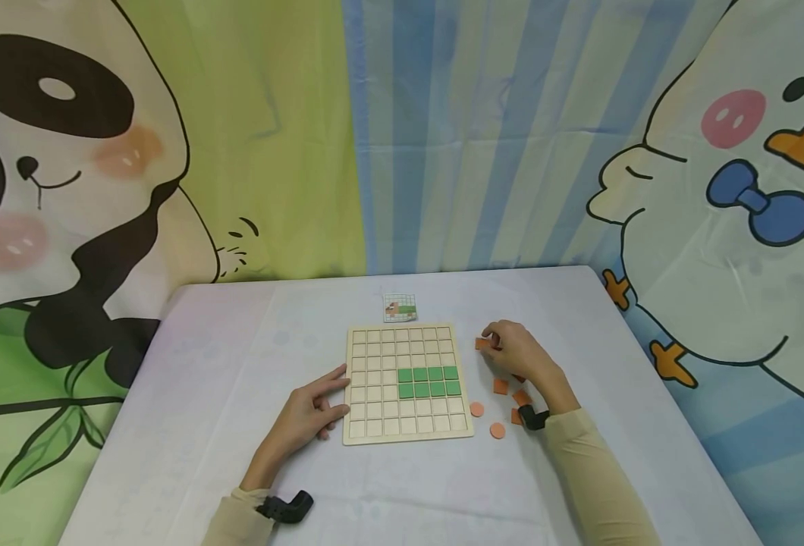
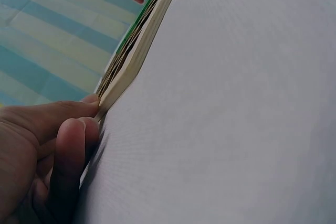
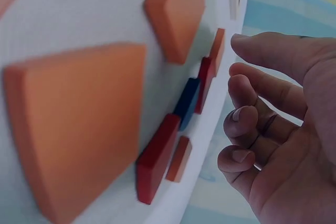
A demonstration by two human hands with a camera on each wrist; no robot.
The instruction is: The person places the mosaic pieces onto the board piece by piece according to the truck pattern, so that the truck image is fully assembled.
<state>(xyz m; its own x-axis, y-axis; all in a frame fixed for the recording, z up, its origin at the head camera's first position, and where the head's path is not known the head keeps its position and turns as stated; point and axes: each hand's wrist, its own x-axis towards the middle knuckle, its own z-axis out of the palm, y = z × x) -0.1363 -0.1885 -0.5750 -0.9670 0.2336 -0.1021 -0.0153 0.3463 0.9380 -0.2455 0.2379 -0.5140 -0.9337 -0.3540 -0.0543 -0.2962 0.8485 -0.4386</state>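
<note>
My left hand (image 1: 301, 415) touches the left edge of a wooden grid board (image 1: 375, 434), index finger and thumb spread along it. Its fingertips show right at the board's corner in the left wrist view. Two rows of green square tiles (image 1: 428, 382) fill cells on the board's right side. Right of the board, my right hand (image 1: 516, 350) is bent over an orange square tile (image 1: 480, 343). In the right wrist view its thumb and loosely curled fingers stand apart with nothing between them, the orange tile (image 3: 217, 51) just past the thumb tip.
More orange square tiles (image 1: 500, 387) lie below my right hand, with red tiles (image 3: 157, 161) and a blue tile (image 3: 188, 103) among them. Two peach-coloured discs (image 1: 497, 431) are near the board's lower right corner. A small picture card (image 1: 400, 307) lies behind the board.
</note>
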